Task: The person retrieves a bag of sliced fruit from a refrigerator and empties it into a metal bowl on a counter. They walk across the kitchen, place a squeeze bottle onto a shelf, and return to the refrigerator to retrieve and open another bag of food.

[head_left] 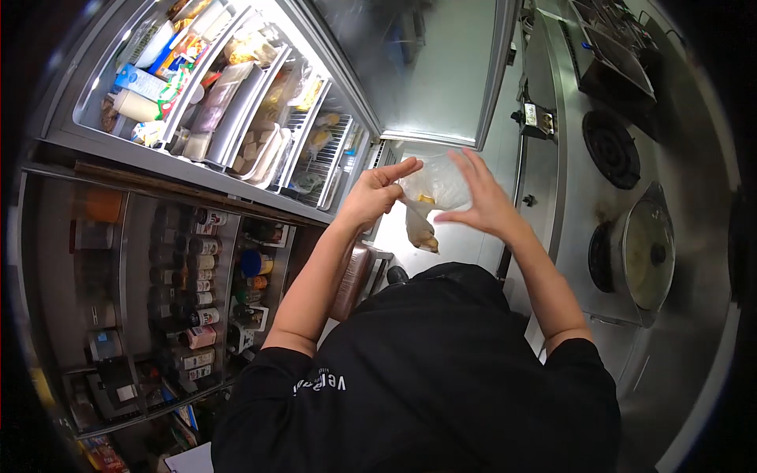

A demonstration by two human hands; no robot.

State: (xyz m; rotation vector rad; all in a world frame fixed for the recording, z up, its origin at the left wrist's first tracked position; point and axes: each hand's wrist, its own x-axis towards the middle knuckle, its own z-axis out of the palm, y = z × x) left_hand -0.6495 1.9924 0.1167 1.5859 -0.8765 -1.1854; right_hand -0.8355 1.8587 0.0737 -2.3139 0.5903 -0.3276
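A clear plastic bag hangs between my two hands, with something yellowish and brown low in it. My left hand pinches the bag's gathered part between thumb and fingers. On the other side, my right hand has its fingers spread around the bag's puffed part, with thumb and fingers apart. Whether its fingertips touch the plastic is hard to tell.
An open, lit fridge with packed shelves stands at the upper left, its glass door swung out ahead. Shelves of jars are at the left. On the right stove counter sits a lidded pot.
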